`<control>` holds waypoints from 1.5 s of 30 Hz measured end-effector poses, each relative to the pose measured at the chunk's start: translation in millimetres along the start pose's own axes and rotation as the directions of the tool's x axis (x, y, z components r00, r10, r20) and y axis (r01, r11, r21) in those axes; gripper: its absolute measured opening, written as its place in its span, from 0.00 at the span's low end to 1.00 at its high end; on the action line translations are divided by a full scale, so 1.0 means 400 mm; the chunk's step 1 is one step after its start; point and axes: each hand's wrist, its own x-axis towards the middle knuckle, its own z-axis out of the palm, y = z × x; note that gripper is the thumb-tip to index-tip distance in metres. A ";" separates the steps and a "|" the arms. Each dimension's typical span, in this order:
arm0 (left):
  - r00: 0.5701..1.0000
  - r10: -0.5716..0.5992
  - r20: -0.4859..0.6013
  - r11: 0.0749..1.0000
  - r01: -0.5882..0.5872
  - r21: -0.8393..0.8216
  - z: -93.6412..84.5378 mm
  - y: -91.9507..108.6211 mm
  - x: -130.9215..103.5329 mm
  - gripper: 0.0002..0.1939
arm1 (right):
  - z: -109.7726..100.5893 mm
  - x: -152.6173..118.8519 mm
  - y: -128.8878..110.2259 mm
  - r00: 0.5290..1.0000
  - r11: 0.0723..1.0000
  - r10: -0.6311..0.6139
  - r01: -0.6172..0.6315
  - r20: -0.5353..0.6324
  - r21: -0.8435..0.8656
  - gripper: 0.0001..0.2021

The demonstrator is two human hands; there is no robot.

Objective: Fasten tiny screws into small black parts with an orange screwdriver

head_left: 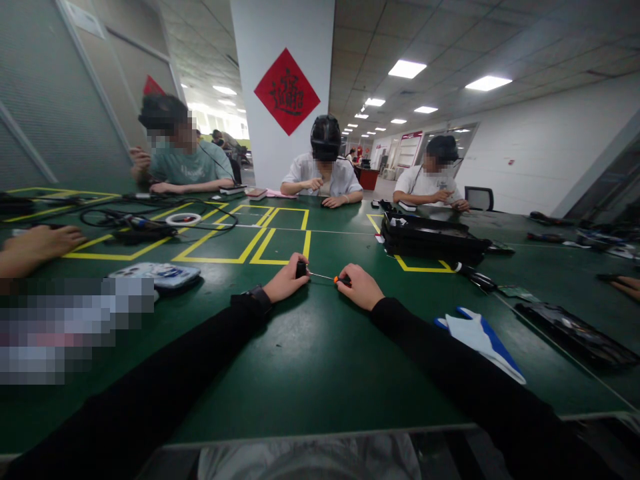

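Observation:
My left hand [285,281] is closed around a small black object [301,269] just above the green table [300,360]. What kind of object it is, I cannot make out. My right hand [362,288] grips the orange and black handle of a screwdriver [342,281]. The thin metal shaft points left, and its tip reaches the black object or stops right beside it. Both hands are near the middle of the table, a short distance apart, and my fingers partly cover what they hold.
A phone in a patterned case [163,273] lies to the left, with black cables [145,223] behind it. On the right are a blue and white glove [483,340] and a long black casing [435,237]. Yellow tape [215,259] marks the table. Several people sit around it.

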 end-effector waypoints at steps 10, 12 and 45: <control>0.992 0.112 -0.065 0.986 -0.102 0.131 0.001 -0.014 0.006 0.17 | 0.000 -0.001 0.005 0.998 0.996 0.057 -0.057 -0.010 -0.067 0.06; 0.987 0.144 -0.077 0.978 -0.130 0.162 0.001 -0.014 0.007 0.18 | 0.000 -0.001 0.003 0.998 0.995 0.063 -0.063 -0.002 -0.077 0.06; 0.971 0.176 -0.164 0.964 -0.204 -0.170 0.081 0.123 -0.023 0.37 | -0.003 -0.011 -0.110 0.982 0.837 0.056 0.053 -0.182 0.545 0.18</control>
